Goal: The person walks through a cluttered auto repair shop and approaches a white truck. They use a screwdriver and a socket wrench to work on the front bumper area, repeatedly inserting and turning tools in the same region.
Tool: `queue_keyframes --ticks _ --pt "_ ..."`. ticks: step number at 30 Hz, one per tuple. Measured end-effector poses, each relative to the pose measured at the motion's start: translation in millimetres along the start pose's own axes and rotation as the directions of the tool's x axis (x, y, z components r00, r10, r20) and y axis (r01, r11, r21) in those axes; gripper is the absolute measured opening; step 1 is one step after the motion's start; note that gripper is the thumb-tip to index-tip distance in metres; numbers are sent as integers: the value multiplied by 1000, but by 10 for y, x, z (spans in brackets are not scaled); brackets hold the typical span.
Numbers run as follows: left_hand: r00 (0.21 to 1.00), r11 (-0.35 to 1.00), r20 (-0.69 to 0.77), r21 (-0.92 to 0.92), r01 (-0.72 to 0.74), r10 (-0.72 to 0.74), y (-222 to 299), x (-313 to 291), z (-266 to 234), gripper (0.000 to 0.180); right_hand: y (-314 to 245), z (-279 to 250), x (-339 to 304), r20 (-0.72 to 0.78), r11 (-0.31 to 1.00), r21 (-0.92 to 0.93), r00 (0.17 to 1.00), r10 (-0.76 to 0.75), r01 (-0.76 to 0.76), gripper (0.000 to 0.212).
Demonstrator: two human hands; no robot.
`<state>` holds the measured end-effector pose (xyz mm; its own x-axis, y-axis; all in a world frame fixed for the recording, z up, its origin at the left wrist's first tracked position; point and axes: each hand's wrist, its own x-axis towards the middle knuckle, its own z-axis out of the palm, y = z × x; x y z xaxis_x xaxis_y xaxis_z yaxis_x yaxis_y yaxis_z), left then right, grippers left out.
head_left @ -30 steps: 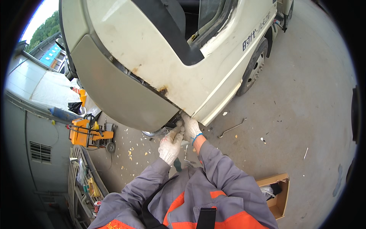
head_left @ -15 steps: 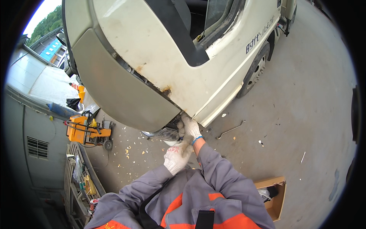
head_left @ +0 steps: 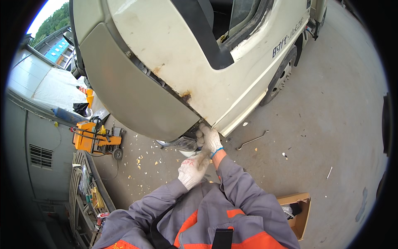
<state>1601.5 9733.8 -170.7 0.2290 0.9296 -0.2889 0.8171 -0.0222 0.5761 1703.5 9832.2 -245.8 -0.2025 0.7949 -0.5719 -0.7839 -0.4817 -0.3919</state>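
Evidently, right hand (head_left: 210, 138): gloved, raised into the gap at the cab's lower corner; fingers curled, probably to get in behind the edge; impossible to tell whether gripping anything
Left hand (head_left: 193, 168): gloved, nearer and just left of the right wrist; fingers partly bent, perhaps placed to steady or assist; impossible to tell whether holding anything
Truck cab (head_left: 186, 54): cream, rust-marked, filling the far middle; joined on its left by a beige panel (head_left: 128, 87), with a dark seam running down towards the right hand
Wrench (head_left: 253, 140): flat on the floor, right of both hands; seemingly within easy reach
Cardboard box (head_left: 307, 213): open, near right; likely handy for parts
Floor (head_left: 340, 124): grey, scuffed; strewn with pale flakes, mostly left
Workshop side: orange wheeled machine (head_left: 85, 137) and blue cylinder (head_left: 68, 116) at left; slatted rack (head_left: 76, 195) nearer, beside a grey wall (head_left: 20, 137)
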Motion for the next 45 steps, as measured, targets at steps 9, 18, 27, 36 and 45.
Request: queue_keyframes --ticks 9,18,27,36,45 --pt "1000 999 5 50 11 -11 49 -23 -9 44 -10 -16 17 11 1000 12 1000 27 -28 10" --pt "1000 1000 31 26 6 -7 113 -33 -25 43 44 -105 92 76 1000 6 997 13 -14 13" --pt "1000 1000 16 10 -24 24 11 -27 10 42 26 -55 46 27 999 32 999 26 -27 11" --pt "997 999 67 21 45 -46 55 -80 -44 45 38 -89 103 48 999 38 999 25 -27 11" --pt "999 999 -27 -10 42 -42 -37 -121 -26 46 -22 -9 69 2 999 19 999 34 -34 21"
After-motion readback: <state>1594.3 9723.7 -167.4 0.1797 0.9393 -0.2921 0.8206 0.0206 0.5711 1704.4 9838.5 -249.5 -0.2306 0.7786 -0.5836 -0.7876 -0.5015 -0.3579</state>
